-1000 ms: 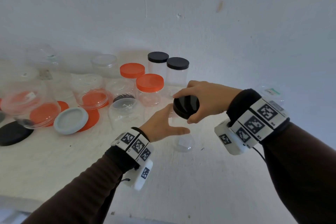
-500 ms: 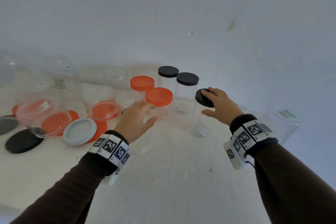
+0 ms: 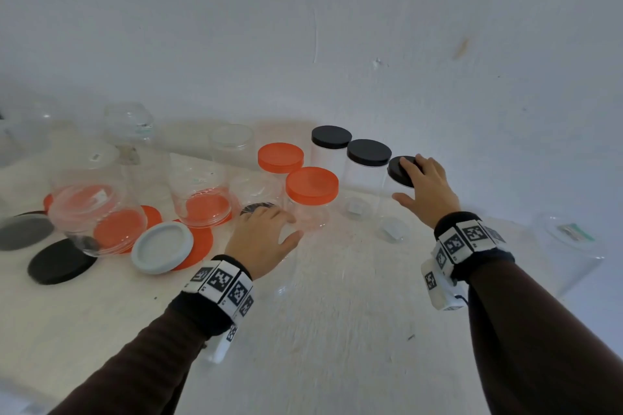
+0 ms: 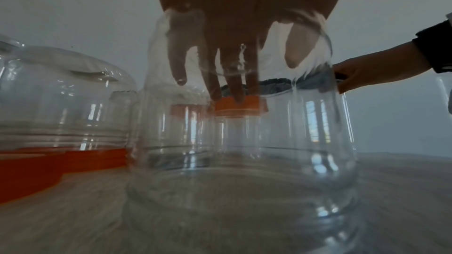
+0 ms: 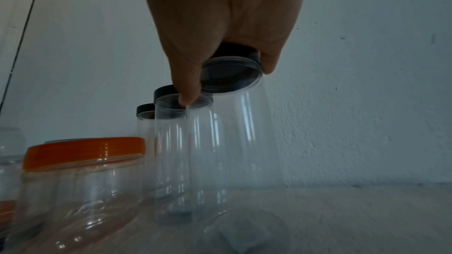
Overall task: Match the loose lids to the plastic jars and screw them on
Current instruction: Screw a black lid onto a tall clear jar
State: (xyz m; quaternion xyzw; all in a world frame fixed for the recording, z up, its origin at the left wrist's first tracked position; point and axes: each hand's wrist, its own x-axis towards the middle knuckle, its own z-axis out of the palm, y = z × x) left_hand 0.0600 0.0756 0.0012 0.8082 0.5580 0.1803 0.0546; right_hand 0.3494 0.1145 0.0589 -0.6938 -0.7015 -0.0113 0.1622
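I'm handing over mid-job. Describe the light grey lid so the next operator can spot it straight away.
Start at the cluster of clear jars on the left of the white table. In front of them, left of the left hand, the light grey lid lies tilted, propped on a flat orange lid. It is the only pale lid; the other loose ones are orange or black.

Jars: clear plastic, glossy, smooth-walled, with bright reflections. Black lids: opaque plastic, matt to faint sheen. Orange lids: opaque plastic, smooth top, ribbed skirt. Pale grey lid: matt plastic. Bench: whitish, rough-textured, matt. Wall: painted plaster, matt, slightly grainy. Sleeves: dark knit cloth.
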